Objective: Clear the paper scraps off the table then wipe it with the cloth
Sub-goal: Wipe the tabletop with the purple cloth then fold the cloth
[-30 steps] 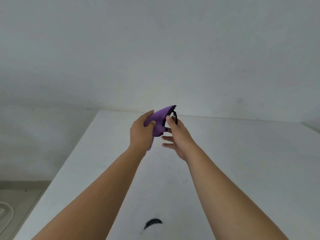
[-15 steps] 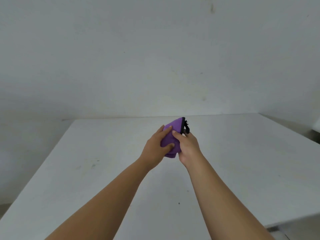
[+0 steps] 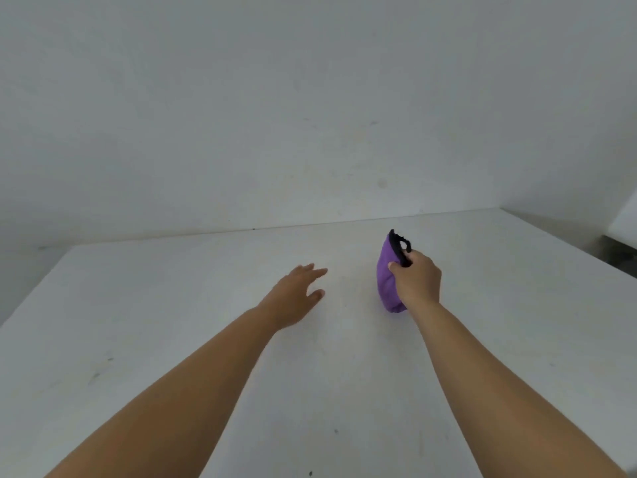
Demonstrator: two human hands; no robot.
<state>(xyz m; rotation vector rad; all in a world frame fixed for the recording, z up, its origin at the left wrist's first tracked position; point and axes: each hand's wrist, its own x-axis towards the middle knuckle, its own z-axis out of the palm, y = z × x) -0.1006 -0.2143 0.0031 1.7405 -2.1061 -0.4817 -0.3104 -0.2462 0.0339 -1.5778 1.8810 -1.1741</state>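
Hands first: the right hand [image 3: 415, 281] is closed around the top of a purple cloth [image 3: 387, 281], with the fingers pinching it near its black edge and a small black loop [image 3: 403, 244] that stands up above the knuckles. The cloth is bunched, not spread out. It hangs down from the grip, and its lower end seems to touch the worktop [image 3: 172, 305] or to be just above it; I cannot tell which. I judge that it is held like this, gathered in 1 hand, so that it makes a thick pad ready for wiping.

The left hand [image 3: 296, 294] is empty. Its fingers are spread loosely and point forward, low over the worktop, well apart from the cloth. Whether the palm touches the surface I cannot tell. It looks placed there to steady the body or to stay out of the way of the cloth.

Outward from the hands, the white worktop shows no paper scraps in the part that is visible, only some small dark specks [image 3: 336, 431] and faint grey marks [image 3: 94, 376] near the front and left. So I judge that the clearing part is done and the wiping is about to begin. No container, bin or box is visible, so where scraps would go cannot be said. Behind the worktop is a plain pale wall [image 3: 310, 98].
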